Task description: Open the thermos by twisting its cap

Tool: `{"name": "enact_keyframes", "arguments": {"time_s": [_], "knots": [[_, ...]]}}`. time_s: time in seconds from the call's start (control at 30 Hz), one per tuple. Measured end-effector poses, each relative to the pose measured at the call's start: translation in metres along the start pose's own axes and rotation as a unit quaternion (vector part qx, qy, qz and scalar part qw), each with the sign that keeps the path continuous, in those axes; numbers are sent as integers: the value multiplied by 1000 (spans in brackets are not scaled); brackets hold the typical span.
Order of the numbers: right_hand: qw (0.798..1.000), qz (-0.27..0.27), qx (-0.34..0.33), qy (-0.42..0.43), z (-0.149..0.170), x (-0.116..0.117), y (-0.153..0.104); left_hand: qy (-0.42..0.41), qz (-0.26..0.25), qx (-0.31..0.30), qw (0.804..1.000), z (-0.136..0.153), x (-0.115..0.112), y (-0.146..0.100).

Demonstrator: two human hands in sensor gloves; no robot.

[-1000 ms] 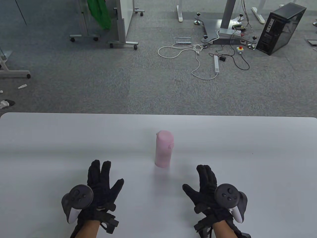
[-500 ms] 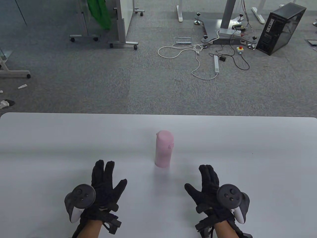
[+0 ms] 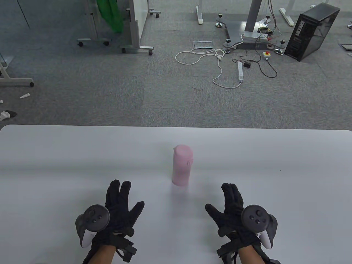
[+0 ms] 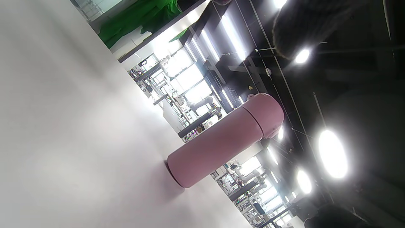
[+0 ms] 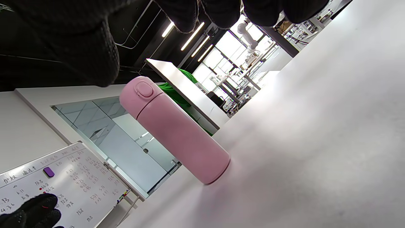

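Observation:
A pink thermos (image 3: 181, 165) stands upright on the white table (image 3: 55, 154), its cap (image 3: 183, 152) on, with a small button on the cap's right side. It also shows in the left wrist view (image 4: 221, 142) and the right wrist view (image 5: 177, 131). My left hand (image 3: 121, 200) is open, fingers spread, near the table's front edge, to the left of the thermos and apart from it. My right hand (image 3: 225, 203) is open, to the right of the thermos and apart from it. Neither hand holds anything.
Beyond the table's far edge is grey carpet with cables (image 3: 220, 66), a power strip (image 3: 241, 71), a black computer case (image 3: 310, 31) and wheeled stands (image 3: 132, 35). The white table top spreads wide on both sides of the thermos.
My left hand has moved a little to the right and forward, toward the thermos. My right hand has shifted slightly. The thermos has not moved.

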State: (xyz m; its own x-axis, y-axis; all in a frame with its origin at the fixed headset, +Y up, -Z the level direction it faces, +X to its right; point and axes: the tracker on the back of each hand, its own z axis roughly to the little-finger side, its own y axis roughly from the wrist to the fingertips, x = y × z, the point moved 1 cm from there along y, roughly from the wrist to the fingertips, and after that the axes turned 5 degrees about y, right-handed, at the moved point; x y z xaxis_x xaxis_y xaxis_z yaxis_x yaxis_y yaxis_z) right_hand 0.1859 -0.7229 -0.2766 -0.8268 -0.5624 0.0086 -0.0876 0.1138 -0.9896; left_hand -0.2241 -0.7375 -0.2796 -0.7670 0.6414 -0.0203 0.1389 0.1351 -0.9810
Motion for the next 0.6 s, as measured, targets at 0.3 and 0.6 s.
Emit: {"name": "enact_keyframes", "arguments": {"time_s": [0.3, 0.6], "knots": [[999, -26, 17, 11, 4, 21, 7, -19, -17, 6, 1000, 4, 10, -1], [996, -52, 44, 50, 10, 35, 30, -28, -24, 0, 999, 3, 15, -1]]}}
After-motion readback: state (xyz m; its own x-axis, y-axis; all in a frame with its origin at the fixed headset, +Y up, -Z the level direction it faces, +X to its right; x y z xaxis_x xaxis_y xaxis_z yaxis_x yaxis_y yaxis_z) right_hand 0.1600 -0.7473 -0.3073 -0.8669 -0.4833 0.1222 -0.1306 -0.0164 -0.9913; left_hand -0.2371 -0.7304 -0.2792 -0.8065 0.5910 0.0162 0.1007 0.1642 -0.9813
